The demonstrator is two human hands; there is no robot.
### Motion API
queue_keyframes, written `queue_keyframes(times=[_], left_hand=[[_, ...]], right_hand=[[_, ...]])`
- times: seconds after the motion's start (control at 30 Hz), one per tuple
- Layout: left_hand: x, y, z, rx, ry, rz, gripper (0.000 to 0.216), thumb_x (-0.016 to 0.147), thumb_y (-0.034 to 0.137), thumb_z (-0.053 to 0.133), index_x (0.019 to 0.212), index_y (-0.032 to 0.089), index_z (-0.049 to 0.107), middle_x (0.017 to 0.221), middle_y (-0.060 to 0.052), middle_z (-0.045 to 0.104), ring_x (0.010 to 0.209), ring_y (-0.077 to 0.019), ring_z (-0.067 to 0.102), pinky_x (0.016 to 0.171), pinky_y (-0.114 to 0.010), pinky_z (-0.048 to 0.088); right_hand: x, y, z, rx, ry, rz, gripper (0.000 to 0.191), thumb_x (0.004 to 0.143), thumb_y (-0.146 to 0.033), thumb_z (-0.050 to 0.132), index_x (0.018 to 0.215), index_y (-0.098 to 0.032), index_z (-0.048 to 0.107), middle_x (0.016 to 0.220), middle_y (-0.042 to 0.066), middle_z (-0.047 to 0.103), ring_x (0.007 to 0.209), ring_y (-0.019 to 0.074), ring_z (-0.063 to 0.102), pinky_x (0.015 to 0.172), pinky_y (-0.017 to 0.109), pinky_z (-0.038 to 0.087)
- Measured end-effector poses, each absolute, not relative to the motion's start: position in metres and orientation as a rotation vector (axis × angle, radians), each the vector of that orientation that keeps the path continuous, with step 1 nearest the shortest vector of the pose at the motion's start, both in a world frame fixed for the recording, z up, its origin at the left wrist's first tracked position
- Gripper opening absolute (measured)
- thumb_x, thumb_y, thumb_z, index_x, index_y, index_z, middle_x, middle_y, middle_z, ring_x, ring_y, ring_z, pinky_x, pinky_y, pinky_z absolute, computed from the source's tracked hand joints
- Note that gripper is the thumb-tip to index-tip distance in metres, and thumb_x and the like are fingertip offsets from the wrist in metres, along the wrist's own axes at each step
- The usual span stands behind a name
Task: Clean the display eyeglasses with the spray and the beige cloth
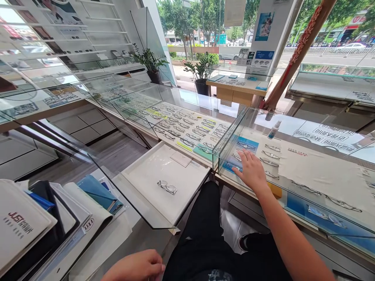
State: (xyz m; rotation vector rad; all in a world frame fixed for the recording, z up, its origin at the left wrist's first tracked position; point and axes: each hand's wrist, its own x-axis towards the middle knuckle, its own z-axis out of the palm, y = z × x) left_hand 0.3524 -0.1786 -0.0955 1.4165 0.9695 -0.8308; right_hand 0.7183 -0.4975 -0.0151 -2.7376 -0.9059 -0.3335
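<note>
My right hand (251,168) rests on the glass top of the right display case (218,160), fingers stretched out and nothing held. Beneath the glass near it lie several eyeglass frames (271,154) and a blue card (247,143). Low in the view, my left hand (140,266) is closed with its fingers curled; whatever it may hold is hidden. Ahead of it, a pulled-out white drawer (146,171) holds one pair of glasses (166,187) and a small pale card (181,159).
A spray bottle (274,130) and a pale cloth (319,160) lie on the right case. Rows of eyeglasses (181,127) fill the middle case. Folders (70,203) stack at lower left. Potted plants (201,74) stand by the window. My legs (202,226) are beside the drawer.
</note>
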Motion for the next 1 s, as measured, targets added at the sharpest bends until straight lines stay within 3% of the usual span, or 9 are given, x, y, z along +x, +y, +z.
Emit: queue_keyframes(times=[0.07, 0.17, 0.23, 0.27, 0.4, 0.53, 0.63, 0.7, 1.0], left_hand=[[0.354, -0.187, -0.013, 1.625, 0.507, -1.263, 0.040, 0.090, 0.053, 0.071, 0.067, 0.022, 0.065, 0.070, -0.010, 0.074, 0.058, -0.0211, 0.067, 0.052, -0.027, 0.045], [0.392, -0.198, 0.096, 2.017, 0.180, -1.109, 0.053, 0.106, 0.063, 0.047, 0.074, 0.024, 0.064, 0.072, -0.005, 0.069, 0.066, -0.0202, 0.064, 0.067, -0.030, 0.050], [0.437, -0.199, 0.128, 2.354, -0.032, -0.978, 0.043, 0.107, 0.054, 0.048, 0.087, 0.026, 0.073, 0.090, -0.006, 0.077, 0.086, -0.0232, 0.071, 0.078, -0.031, 0.051], [0.464, -0.197, 0.129, 2.471, -0.109, -0.966, 0.039, 0.107, 0.050, 0.048, 0.089, 0.026, 0.074, 0.091, -0.005, 0.078, 0.086, -0.0238, 0.071, 0.078, -0.032, 0.049], [0.587, -0.181, 0.066, 2.890, -0.182, -0.615, 0.026, 0.099, 0.035, 0.057, 0.088, 0.024, 0.077, 0.091, -0.009, 0.079, 0.080, -0.0252, 0.070, 0.079, -0.034, 0.052], [0.698, -0.164, -0.003, 3.050, -0.166, -0.322, 0.021, 0.096, 0.027, 0.060, 0.097, 0.015, 0.078, 0.113, -0.020, 0.078, 0.109, -0.0359, 0.072, 0.101, -0.047, 0.055], [0.757, -0.151, -0.029, 3.109, -0.223, -0.132, 0.029, 0.091, 0.021, 0.068, 0.116, 0.012, 0.077, 0.142, -0.026, 0.068, 0.138, -0.0434, 0.061, 0.116, -0.056, 0.048], [0.784, -0.142, -0.042, 3.129, -0.294, -0.090, 0.033, 0.088, 0.018, 0.071, 0.120, 0.013, 0.078, 0.153, -0.024, 0.064, 0.149, -0.0431, 0.053, 0.122, -0.056, 0.045], [0.845, -0.112, -0.083, 3.112, -0.582, -0.152, 0.014, 0.086, 0.018, 0.070, 0.092, 0.018, 0.082, 0.146, -0.017, 0.073, 0.153, -0.0424, 0.051, 0.126, -0.058, 0.041]], right_hand=[[0.721, -0.500, -0.012, -2.704, -0.901, -0.277, 0.072, 0.107, -0.060, 0.056, 0.161, -0.011, 0.053, 0.173, 0.026, 0.050, 0.162, 0.0471, 0.043, 0.130, 0.067, 0.040], [0.727, -0.513, -0.007, -2.572, -0.893, -0.136, 0.075, 0.103, -0.065, 0.060, 0.162, -0.018, 0.051, 0.172, 0.022, 0.051, 0.162, 0.0430, 0.045, 0.130, 0.063, 0.044], [0.731, -0.526, -0.006, -2.495, -0.900, -0.100, 0.074, 0.103, -0.064, 0.060, 0.164, -0.023, 0.047, 0.170, 0.019, 0.054, 0.160, 0.0397, 0.048, 0.129, 0.060, 0.047], [0.732, -0.533, -0.007, -2.487, -0.909, -0.116, 0.074, 0.103, -0.062, 0.061, 0.164, -0.024, 0.046, 0.168, 0.019, 0.054, 0.159, 0.0394, 0.049, 0.129, 0.060, 0.047], [0.731, -0.555, -0.017, -2.567, -0.927, -0.260, 0.077, 0.100, -0.056, 0.067, 0.162, -0.017, 0.045, 0.164, 0.024, 0.055, 0.156, 0.0429, 0.050, 0.131, 0.063, 0.043], [0.728, -0.556, -0.025, -2.588, -0.931, -0.358, 0.080, 0.098, -0.057, 0.069, 0.163, -0.017, 0.043, 0.163, 0.023, 0.057, 0.155, 0.0430, 0.050, 0.130, 0.064, 0.043], [0.727, -0.551, -0.025, -2.586, -0.907, -0.382, 0.079, 0.098, -0.058, 0.068, 0.162, -0.017, 0.045, 0.160, 0.023, 0.059, 0.151, 0.0424, 0.053, 0.128, 0.064, 0.045], [0.727, -0.549, -0.022, -2.586, -0.878, -0.371, 0.077, 0.098, -0.057, 0.069, 0.160, -0.017, 0.047, 0.158, 0.023, 0.061, 0.148, 0.0424, 0.055, 0.127, 0.063, 0.046], [0.717, -0.544, -0.015, -2.618, -0.787, -0.320, 0.074, 0.099, -0.052, 0.068, 0.159, -0.015, 0.048, 0.162, 0.021, 0.059, 0.151, 0.0417, 0.053, 0.128, 0.062, 0.046]])
